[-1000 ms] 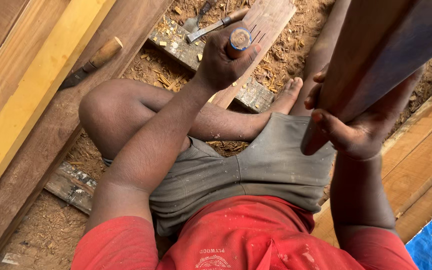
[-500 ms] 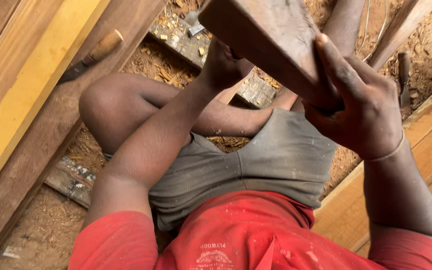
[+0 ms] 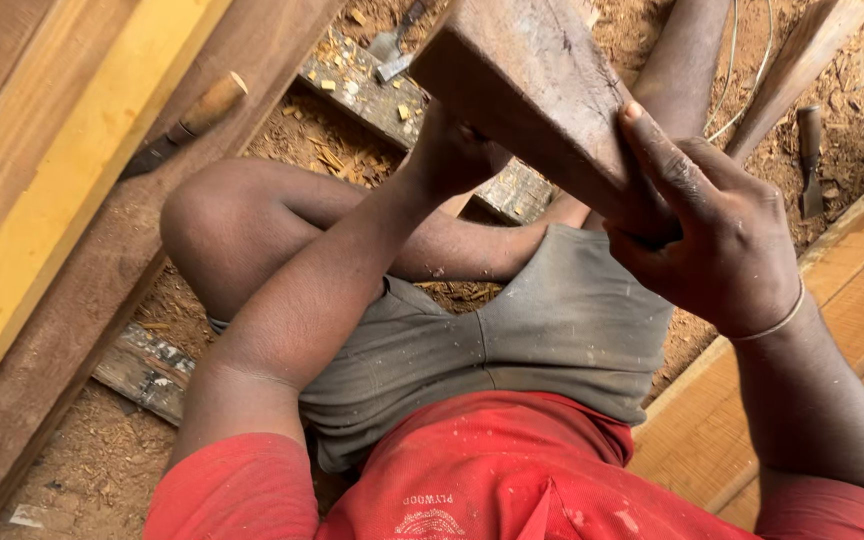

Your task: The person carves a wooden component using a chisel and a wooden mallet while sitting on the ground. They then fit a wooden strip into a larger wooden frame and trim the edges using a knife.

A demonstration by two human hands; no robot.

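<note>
The right hand is closed round the near end of a thick wooden block, thumb up along its side, fingers wrapped under; the left hand reaches beneath the block's far side, and whether it grips or only props cannot be told, since the wood hides the fingers; the block hangs tilted above the lap, over the grey shorts; a chisel lies in sawdust at far right, another wooden-handled tool rests on the planks at left; held by one end, the block could likely twist loose and drop onto the bare legs.
</note>
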